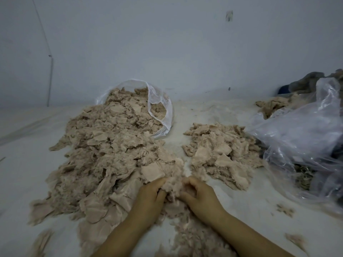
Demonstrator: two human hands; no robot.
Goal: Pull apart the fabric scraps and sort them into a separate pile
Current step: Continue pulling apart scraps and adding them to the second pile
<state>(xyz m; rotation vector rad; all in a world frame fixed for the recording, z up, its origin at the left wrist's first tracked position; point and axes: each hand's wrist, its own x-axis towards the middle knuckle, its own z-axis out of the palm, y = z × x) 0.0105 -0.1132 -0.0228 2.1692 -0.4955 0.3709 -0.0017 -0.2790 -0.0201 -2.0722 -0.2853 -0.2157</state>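
While both hands meet at the near middle of the view, the items run left to right as follows.

Unsorted heap (111,153): large, beige, frayed fabric scraps, spilling from an open clear bag (159,106) at the back left toward the person. Its long axis runs from far to near. Its near right tip reaches the hands.

Left hand (151,196): fingers curled into a fluffy clump (173,186) at that tip, gripping its left side.

Right hand (199,195): fingers curled on the clump's right side, knuckles almost touching those of the left hand. The clump lies directly between the two hands, so a pull apart would run left-right, each hand drawing outward.

Sorted pile (219,151): smaller, flatter pieces, lying beyond and to the right of the hands, parted from the heap by a strip of bare white surface (178,130). The right hand is the nearer to it; a freed piece would likely travel forward and right.

Crumpled plastic bag (304,138): far right, touching the pile's right edge, with darker fabric behind it.

Loose fluff (284,209): stray bits on the surface near the right forearm.

Whether the surface is a table or the floor cannot be told.
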